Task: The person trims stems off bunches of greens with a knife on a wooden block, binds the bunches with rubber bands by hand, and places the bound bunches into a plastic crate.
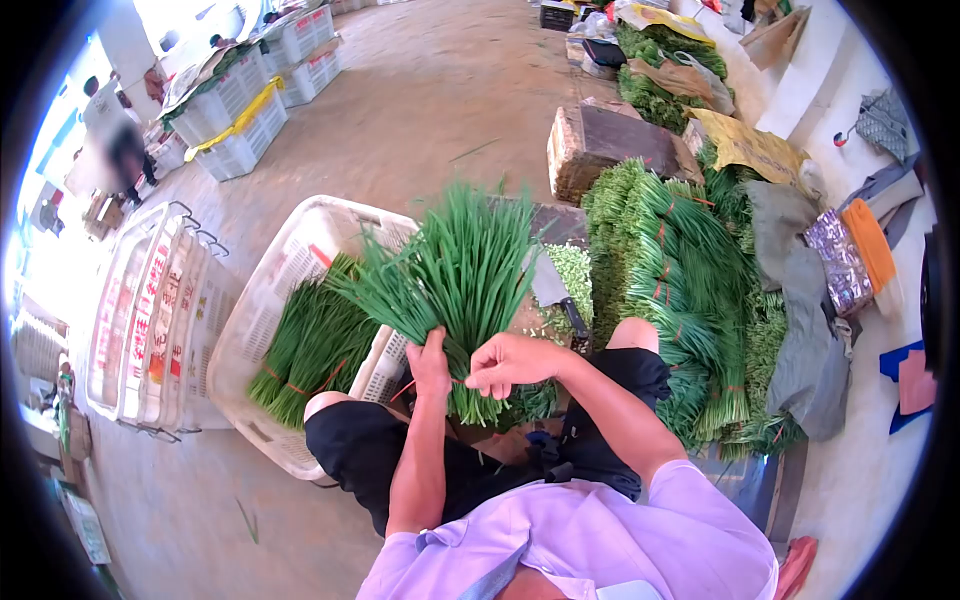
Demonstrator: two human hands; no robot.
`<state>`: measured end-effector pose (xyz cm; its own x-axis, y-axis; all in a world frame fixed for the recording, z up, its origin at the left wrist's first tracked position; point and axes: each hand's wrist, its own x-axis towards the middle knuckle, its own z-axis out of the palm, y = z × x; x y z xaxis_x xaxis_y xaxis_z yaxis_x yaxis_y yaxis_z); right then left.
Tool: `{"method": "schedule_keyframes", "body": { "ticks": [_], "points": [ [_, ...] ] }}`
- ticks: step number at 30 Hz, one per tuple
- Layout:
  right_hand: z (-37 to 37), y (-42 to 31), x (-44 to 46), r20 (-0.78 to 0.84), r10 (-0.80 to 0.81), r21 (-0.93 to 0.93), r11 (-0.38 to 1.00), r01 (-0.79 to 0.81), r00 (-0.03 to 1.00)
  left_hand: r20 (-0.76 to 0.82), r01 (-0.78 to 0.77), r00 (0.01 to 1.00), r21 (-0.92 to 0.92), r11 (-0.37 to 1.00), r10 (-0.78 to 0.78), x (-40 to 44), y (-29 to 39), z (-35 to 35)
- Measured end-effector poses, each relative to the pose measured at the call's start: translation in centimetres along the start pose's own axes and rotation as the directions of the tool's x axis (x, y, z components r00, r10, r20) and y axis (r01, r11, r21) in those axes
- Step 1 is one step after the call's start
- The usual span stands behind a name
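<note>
A large bunch of green garlic chives (465,270) stands between my knees, leaves fanned upward and pale stems down. My left hand (430,365) is wrapped round its left side. A thin red tie (402,390) shows beside that hand and crosses low on the stems. On the right side of the bunch, my right hand (505,365) is closed with the fingertips pinched at the red tie. Just beyond my right hand, a cleaver (549,282) with a dark handle lies among chopped pale stem ends (574,268).
At my left is a white plastic crate (225,350) with tied chives (318,350) in it. Stacked crates (150,320) stand farther left. A long pile of chives (690,290) lies at my right, near a wooden box (595,150). Another person (115,135) stands far left.
</note>
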<state>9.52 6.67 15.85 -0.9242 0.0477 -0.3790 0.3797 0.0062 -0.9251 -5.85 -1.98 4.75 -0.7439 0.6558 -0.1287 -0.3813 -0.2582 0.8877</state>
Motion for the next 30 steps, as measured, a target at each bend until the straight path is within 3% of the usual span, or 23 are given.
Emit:
{"method": "schedule_keyframes", "body": {
  "ticks": [1, 2, 3, 5, 6, 8, 11, 13, 15, 16, 17, 19, 24, 27, 29, 30],
  "points": [
    [-0.5, 0.2, -0.3, -0.009, 0.0, -0.003, 1.0, 0.0, 1.0, -0.039, 0.001, 0.999, -0.036, 0.999, -0.002, 0.0, 0.0, 0.1],
    [-1.1, 0.4, -0.5, -0.211, -0.103, 0.048, 0.992, 0.115, 0.972, -0.008, 0.0, 1.0, -0.033, 0.999, -0.001, 0.5, -0.5, -0.4],
    [-1.7, 0.5, -0.8, -0.407, -0.188, 0.075, 0.968, 0.238, 0.894, -0.003, 0.001, 1.0, -0.035, 0.999, -0.001, 0.5, -0.8, -0.5],
    [-3.7, -1.4, -2.3, -0.603, -0.217, 0.031, 0.955, 0.294, 0.768, -0.017, -0.013, 1.0, -0.116, 0.993, 0.012, 0.8, -0.9, -0.5],
    [-4.9, -1.6, -2.5, -0.697, -0.298, -0.028, 0.92, 0.39, 0.652, 0.012, -0.004, 1.0, -0.13, 0.992, 0.006, 0.9, -0.9, -0.7],
    [-7.8, -2.2, -3.0, -0.798, -0.395, -0.183, 0.878, 0.442, 0.455, 0.005, -0.022, 1.0, -0.147, 0.989, 0.023, 0.6, -0.6, -0.5],
    [-10.9, -5.5, -4.9, -0.809, -0.543, -0.458, 0.823, 0.337, 0.226, 0.026, -0.031, 0.999, -0.135, 0.99, 0.034, 0.7, -1.0, -1.1],
    [-12.6, -7.0, -5.9, -0.813, -0.538, -0.483, 0.836, 0.261, 0.223, 0.038, -0.06, 0.997, -0.134, 0.989, 0.066, 0.7, -1.0, -1.1],
    [-14.2, -7.6, -6.5, -0.618, -0.702, -0.736, 0.675, 0.053, 0.355, 0.046, -0.061, 0.997, -0.149, 0.987, 0.069, 0.5, -0.8, -0.7],
    [-15.1, -7.4, -6.5, -0.545, -0.693, -0.791, 0.612, -0.014, 0.472, 0.056, -0.079, 0.995, -0.146, 0.986, 0.088, 0.5, -0.8, -0.8],
    [-15.5, -7.1, -6.3, -0.544, -0.696, -0.793, 0.61, -0.016, 0.469, 0.064, -0.098, 0.992, -0.142, 0.985, 0.107, 0.5, -0.8, -0.8],
    [-15.7, -6.8, -5.9, -0.537, -0.566, -0.735, 0.678, -0.017, 0.625, 0.065, -0.098, 0.992, -0.133, 0.986, 0.108, 0.4, -0.8, -0.9],
    [-15.6, -5.6, -5.2, -0.628, -0.492, -0.625, 0.78, -0.014, 0.602, 0.067, -0.103, 0.992, -0.093, 0.99, 0.109, 0.4, -1.0, -1.1],
    [-16.0, -4.6, -4.5, -0.571, -0.458, -0.599, 0.8, 0.036, 0.681, 0.117, -0.108, 0.985, -0.126, 0.986, 0.123, 0.5, -1.2, -1.2],
    [-15.5, -4.5, -4.4, -0.625, -0.287, -0.316, 0.943, 0.1, 0.727, 0.099, -0.109, 0.988, -0.113, 0.988, 0.12, 0.7, -1.6, -1.5],
    [-15.4, -4.6, -4.4, -0.668, -0.327, -0.286, 0.942, 0.175, 0.668, 0.086, -0.108, 0.989, -0.105, 0.989, 0.117, 0.7, -1.5, -1.4]
  ]
}}
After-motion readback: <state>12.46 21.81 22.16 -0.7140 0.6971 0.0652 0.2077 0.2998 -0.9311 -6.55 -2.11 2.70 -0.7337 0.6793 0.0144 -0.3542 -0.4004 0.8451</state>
